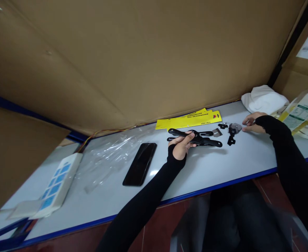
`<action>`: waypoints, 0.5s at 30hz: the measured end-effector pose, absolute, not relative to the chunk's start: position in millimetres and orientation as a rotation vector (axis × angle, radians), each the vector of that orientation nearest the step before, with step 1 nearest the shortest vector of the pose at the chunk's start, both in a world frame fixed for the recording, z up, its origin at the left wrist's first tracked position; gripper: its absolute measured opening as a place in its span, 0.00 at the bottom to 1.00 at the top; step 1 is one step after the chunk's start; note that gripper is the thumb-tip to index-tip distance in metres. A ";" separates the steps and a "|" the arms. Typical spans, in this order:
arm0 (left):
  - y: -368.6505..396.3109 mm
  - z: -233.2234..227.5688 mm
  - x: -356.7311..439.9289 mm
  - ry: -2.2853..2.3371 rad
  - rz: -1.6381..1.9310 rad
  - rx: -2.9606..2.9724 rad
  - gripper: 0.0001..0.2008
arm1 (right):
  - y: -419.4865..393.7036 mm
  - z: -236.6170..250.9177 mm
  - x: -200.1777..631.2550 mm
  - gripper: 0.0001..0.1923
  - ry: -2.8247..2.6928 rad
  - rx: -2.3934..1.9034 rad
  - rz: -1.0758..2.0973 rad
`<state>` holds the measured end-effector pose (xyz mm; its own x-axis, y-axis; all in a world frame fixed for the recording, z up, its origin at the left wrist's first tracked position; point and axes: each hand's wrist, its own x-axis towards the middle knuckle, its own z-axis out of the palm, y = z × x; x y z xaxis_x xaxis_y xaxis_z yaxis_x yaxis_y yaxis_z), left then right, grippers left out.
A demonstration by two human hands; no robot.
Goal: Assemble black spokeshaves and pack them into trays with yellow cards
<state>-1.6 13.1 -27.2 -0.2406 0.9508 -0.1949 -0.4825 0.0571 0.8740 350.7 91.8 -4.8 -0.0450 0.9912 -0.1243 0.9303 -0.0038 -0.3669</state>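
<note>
My left hand (pixel 182 145) is closed around black metal spokeshave bodies (pixel 208 140), with long handles that cross one another above the table. The fingers partly hide how many there are. To the right, my right hand (pixel 255 122) has its thumb and fingers apart at the edge of a small pile of grey metal blades (pixel 237 128). Black metal caps (pixel 231 140) lie by that pile, along with small shiny screws (pixel 228 124). A single notched blade (pixel 217 132) rests between the spokeshaves and the pile.
Yellow printed cards (pixel 187 121) lie at the back against the cardboard wall. A black phone (pixel 140 164), clear plastic bags (pixel 106 157) and a white power strip (pixel 58 185) are on the left. At right stand a bottle of yellow liquid (pixel 302 108) and a white cloth (pixel 264 99).
</note>
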 end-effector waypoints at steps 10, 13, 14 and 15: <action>10.4 -26.8 -1.3 1.063 1.493 0.615 0.19 | 92.2 -4.3 344.0 0.06 -2.106 -1.968 0.645; 11.5 -27.3 -1.3 1.081 1.498 0.605 0.19 | 95.4 -10.8 347.0 0.06 -2.038 -2.029 0.671; 11.9 -27.2 -1.4 1.085 1.497 0.602 0.19 | 96.8 -12.7 348.8 0.06 -2.018 -2.047 0.669; 12.2 -26.9 -1.5 1.084 1.495 0.601 0.19 | 98.4 -14.2 351.0 0.05 -2.003 -2.058 0.654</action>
<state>-1.5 12.2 -26.9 -0.2327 0.9527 -0.1956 -0.4821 0.0617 0.8739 351.0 98.4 -14.2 -0.0135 0.9845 -0.1747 0.8980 -0.0649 -0.4352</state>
